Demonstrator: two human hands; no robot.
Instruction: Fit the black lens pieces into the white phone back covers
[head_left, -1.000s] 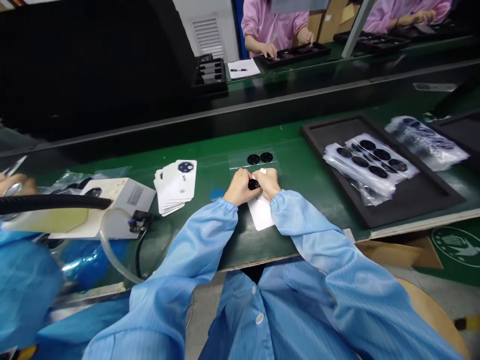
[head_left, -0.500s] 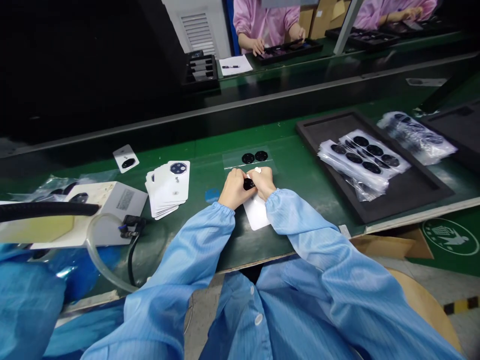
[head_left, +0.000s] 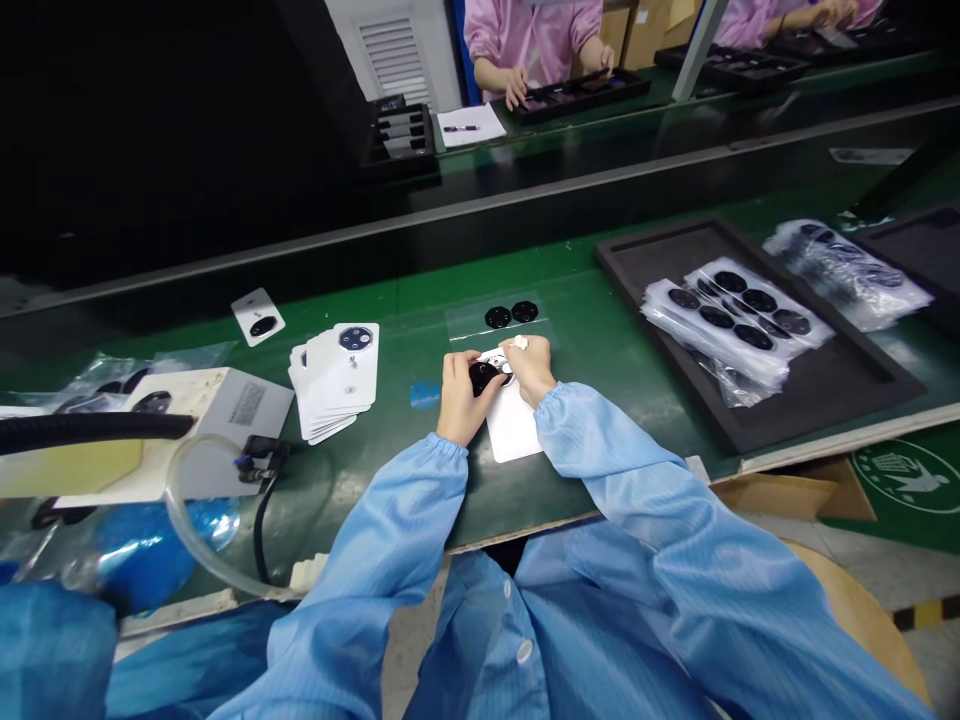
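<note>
In front of me lies a white card-like panel (head_left: 514,428) with round cut-outs at its far end. My left hand (head_left: 457,402) pinches a black round plate (head_left: 484,376) between thumb and fingers, at the panel's upper left. My right hand (head_left: 532,370) is closed over the panel's upper right end; a white cover sits on one finger. Beyond the hands, two black round plates (head_left: 511,315) lie on a clear film sheet (head_left: 465,322). A fanned stack of white panels (head_left: 341,385), the top one with a dark round camera plate, lies to the left.
A dark foam tray (head_left: 817,400) at right holds bagged black plates (head_left: 739,315); another bagged bundle (head_left: 847,272) lies beyond. At left are a single panel (head_left: 257,316), a white box (head_left: 247,415) and a hose (head_left: 184,510). Co-workers' hands (head_left: 516,88) work across the bench.
My left hand has shifted slightly left and tilted the black plate off the panel's end, so the cut-outs now show. My right hand stays almost in place.
</note>
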